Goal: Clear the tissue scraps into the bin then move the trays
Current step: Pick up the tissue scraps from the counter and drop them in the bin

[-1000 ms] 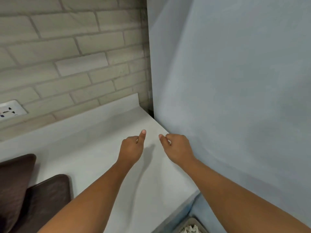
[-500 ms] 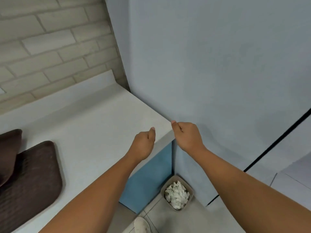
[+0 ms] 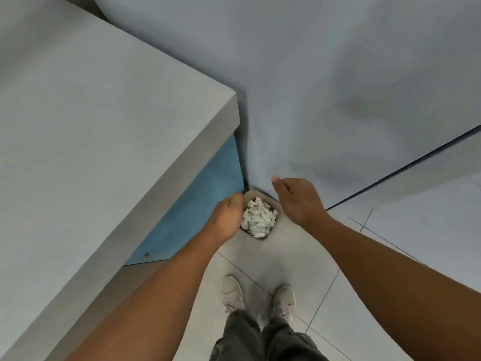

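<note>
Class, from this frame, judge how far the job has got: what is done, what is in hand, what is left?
Done: a heap of tissue scraps already lies in the bin on the floor beside the counter. In hand: the left hand and right hand hover curled over the bin; whether they hold scraps is hidden. Left: moving the trays, none in view.

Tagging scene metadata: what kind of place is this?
Likely an indoor kitchen or utility corner: a grey countertop over a blue cabinet side, a tiled floor, and a small bin of tissue scraps against the wall.
</note>
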`<state>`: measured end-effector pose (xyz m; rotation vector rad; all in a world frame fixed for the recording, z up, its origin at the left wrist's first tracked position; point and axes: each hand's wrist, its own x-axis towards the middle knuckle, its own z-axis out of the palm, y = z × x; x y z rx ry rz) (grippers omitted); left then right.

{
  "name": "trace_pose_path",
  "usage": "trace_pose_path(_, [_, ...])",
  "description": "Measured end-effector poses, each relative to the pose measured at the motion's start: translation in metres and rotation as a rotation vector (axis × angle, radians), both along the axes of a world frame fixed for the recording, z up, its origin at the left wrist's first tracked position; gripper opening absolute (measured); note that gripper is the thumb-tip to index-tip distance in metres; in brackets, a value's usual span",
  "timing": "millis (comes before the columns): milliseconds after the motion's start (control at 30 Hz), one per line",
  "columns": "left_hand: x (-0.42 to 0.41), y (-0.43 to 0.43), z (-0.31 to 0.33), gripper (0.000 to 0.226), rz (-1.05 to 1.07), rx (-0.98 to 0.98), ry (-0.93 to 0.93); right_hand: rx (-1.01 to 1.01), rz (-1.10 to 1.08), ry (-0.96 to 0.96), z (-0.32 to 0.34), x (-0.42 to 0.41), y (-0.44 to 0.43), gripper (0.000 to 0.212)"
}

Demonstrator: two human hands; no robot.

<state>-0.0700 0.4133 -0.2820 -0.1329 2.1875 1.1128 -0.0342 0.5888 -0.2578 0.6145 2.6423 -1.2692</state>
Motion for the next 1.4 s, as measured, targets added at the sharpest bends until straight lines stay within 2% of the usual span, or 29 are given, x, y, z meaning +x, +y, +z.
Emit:
trace_pose_path(100, [-0.001,-0.001,-0.065,0.029,-0.047,-0.047,-0.065,-0.152,-0.077,-0.043,-0.052,-0.007,0.003,0.041])
trace_pose_path(167, [-0.006,-0.001,-0.107,0.028,-0.109,-0.106,-0.046,-0.239,-0.122,-0.042,-0.088,-0.009,0.005,0.03])
trace_pose_path(233, [-0.012,0.0,-0.15,0.026,-0.197,-0.17,0.011,-0.253,-0.122,-0.064,-0.125,-0.006,0.007,0.022])
trace_pose_path(333, [-0.021,0.003,-0.211,0.025,-0.207,-0.22,0.093,-0.212,-0.097,-0.129,-0.18,0.008,0.007,0.017])
trace_pose_path(500, [-0.035,0.006,-0.305,0.031,-0.262,-0.273,0.075,-0.131,-0.088,-0.231,-0.256,0.038,0.004,0.016])
trace_pose_path(600, [-0.042,0.01,-0.354,0.03,-0.293,-0.285,0.082,-0.071,-0.037,-0.262,-0.294,0.052,0.002,0.029])
trace_pose_path(767, [-0.067,0.027,-0.417,0.031,-0.166,-0.313,0.087,0.04,0.061,-0.259,-0.34,0.055,0.007,0.035])
trace_pose_path(900, [-0.078,0.042,-0.437,0.044,-0.231,-0.347,0.146,0.088,0.04,-0.162,-0.358,0.043,0.013,0.032])
trace_pose_path(1033, [-0.078,0.044,-0.436,0.058,-0.257,-0.352,0.198,0.046,-0.047,-0.141,-0.359,0.029,0.015,0.029])
trace_pose_path(1200, [-0.06,0.026,-0.412,0.049,-0.164,-0.238,0.193,-0.058,-0.226,-0.105,-0.354,0.01,0.012,0.029])
trace_pose_path(1400, [-0.03,0.002,-0.401,0.038,-0.123,-0.195,0.162,-0.008,-0.241,-0.19,-0.413,-0.024,0.001,0.029])
